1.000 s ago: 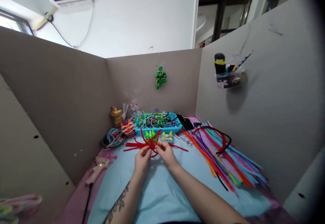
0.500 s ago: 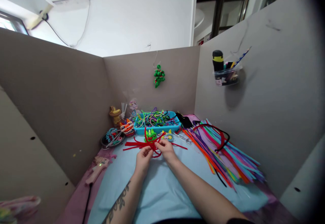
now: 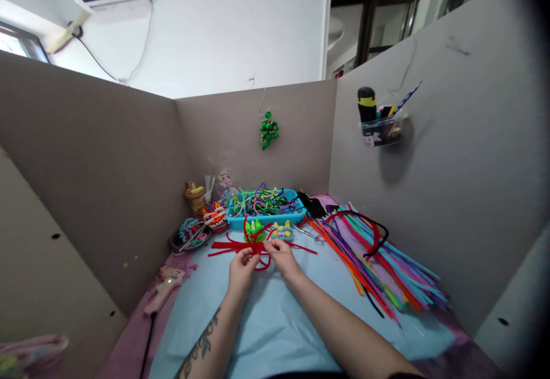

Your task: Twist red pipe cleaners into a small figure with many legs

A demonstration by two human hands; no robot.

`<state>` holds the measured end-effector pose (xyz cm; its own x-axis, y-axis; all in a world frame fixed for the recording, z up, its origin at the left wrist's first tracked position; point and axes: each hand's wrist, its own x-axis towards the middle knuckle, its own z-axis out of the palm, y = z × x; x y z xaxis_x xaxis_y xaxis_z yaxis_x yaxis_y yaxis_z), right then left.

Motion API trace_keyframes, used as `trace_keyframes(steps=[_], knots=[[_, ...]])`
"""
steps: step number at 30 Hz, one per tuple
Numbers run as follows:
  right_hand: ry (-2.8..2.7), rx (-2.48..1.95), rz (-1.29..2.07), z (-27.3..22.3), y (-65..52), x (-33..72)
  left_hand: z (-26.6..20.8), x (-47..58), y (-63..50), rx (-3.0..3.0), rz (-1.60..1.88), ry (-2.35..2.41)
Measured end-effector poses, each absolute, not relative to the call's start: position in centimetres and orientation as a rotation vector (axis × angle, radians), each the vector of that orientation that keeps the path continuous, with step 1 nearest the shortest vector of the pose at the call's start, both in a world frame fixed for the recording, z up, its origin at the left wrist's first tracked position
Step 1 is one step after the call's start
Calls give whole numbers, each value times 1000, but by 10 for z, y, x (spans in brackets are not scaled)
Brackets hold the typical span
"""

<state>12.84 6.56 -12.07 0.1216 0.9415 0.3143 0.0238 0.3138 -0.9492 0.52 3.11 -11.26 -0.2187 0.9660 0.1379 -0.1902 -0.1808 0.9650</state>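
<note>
Red pipe cleaners (image 3: pixel 230 245) cross one another in a bunch over the light blue cloth, their ends spreading left, right and upward. My left hand (image 3: pixel 243 264) pinches the bunch from below left. From the right, my right hand (image 3: pixel 279 254) has thumb and fingers closed on the same red pipe cleaners near their crossing. A bent red loop hangs between the two hands. Just behind stand a green fuzzy figure (image 3: pixel 255 230), partly covered by red strands, and a yellow and blue one (image 3: pixel 282 231).
A blue tray (image 3: pixel 266 219) of tangled pipe cleaners stands at the back. Many coloured pipe cleaners (image 3: pixel 378 258) lie right, beside scissors (image 3: pixel 310 234). A pink glue gun (image 3: pixel 165 293) and a dark bowl (image 3: pixel 189 242) are left. Grey panels (image 3: pixel 258 161) enclose the table.
The red strand ends above and the loop between my hands have shifted slightly, the loop now lower and more angular. Both hands stay nearly in place, still pinching.
</note>
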Motion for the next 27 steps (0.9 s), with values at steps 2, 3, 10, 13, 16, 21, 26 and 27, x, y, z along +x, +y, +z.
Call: trace_keyframes(steps=[2, 3, 10, 13, 16, 21, 26, 27], knots=[[-1312, -1042, 712, -117, 66, 139, -112, 4, 31, 1013, 1575, 1108], [-1359, -1053, 591, -115, 65, 145, -112, 4, 32, 989, 1572, 1103], [-1786, -1063, 212, -109, 69, 169, -114, 2, 31, 942, 1462, 1114], [-1790, -1041, 234, -111, 69, 166, -116, 0, 32, 946, 1440, 1112], [-1716, -969, 338, -110, 67, 162, -118, -1, 33, 948, 1420, 1124], [-1577, -907, 523, -100, 58, 156, -118, -2, 32, 932, 1409, 1135], [-1474, -933, 739, -100, 55, 151, -116, -3, 32, 919, 1400, 1160], [-1449, -935, 801, -102, 56, 150, -116, -3, 32, 921, 1401, 1162]])
